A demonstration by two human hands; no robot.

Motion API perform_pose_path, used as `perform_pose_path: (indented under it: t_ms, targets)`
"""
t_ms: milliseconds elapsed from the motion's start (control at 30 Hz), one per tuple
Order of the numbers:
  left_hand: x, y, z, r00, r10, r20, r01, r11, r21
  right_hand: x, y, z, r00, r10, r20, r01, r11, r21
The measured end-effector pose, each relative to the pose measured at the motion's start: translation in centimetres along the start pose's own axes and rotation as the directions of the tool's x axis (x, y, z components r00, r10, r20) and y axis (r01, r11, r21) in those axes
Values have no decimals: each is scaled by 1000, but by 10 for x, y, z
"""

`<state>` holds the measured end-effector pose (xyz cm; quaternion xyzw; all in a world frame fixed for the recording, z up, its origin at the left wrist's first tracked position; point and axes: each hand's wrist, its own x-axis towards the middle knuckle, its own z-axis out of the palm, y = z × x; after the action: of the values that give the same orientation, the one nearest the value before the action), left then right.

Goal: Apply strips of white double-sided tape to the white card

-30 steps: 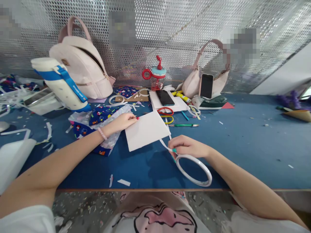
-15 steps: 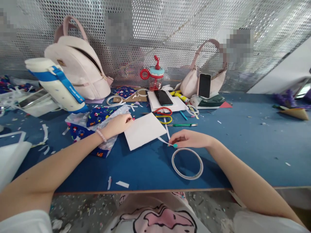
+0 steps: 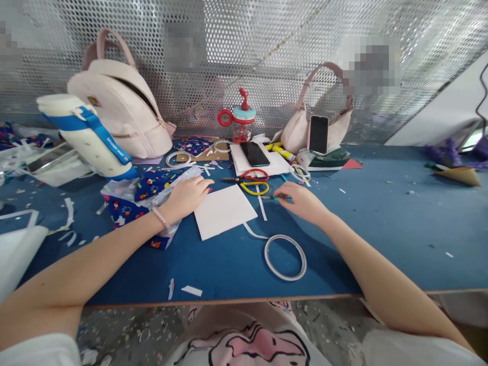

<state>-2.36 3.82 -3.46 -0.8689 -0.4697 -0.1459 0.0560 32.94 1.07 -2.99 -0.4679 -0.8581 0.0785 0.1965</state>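
Note:
A white sheet (image 3: 224,211) lies flat on the blue table (image 3: 381,218). My left hand (image 3: 186,195) rests at its left corner with curled fingers pinning the edge. My right hand (image 3: 299,201) is beyond the sheet to the right, its fingertips closed on a green pen (image 3: 275,197). A roll of white double-sided tape (image 3: 285,256) lies flat near the front edge, untouched. A loose strip of tape runs from it to the sheet's lower right corner.
Red and yellow scissors (image 3: 253,182) lie just beyond the sheet. Printed blue fabric in plastic (image 3: 145,195) sits under my left wrist. At the back stand a pink backpack (image 3: 122,109), a white-blue bottle (image 3: 86,137), a handbag (image 3: 324,124), phones and a red-lidded cup (image 3: 242,119).
My right hand let go of the tape strip and roll, which dropped flat on the table, and moved forward to the green pen. My left hand stayed on the sheet.

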Motion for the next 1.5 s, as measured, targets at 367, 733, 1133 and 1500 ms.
perform_pose_path:
  t_ms: [367, 733, 1133, 1500]
  targets:
    - [-9, 27, -9, 957, 270, 104, -253, 956, -149, 12, 40, 13, 996, -92, 19, 92, 996, 4]
    - [-13, 35, -4, 856, 307, 415, -290, 951, -105, 2, 6, 7, 993, -113, 31, 111, 992, 60]
    - [-17, 35, 1, 866, 341, 366, -340, 938, -71, -7, -53, 15, 909, -402, 108, 414, 841, -348]
    - [-17, 34, 2, 868, 357, 345, -351, 933, -83, -10, -56, 8, 891, -421, 170, 451, 776, -441]
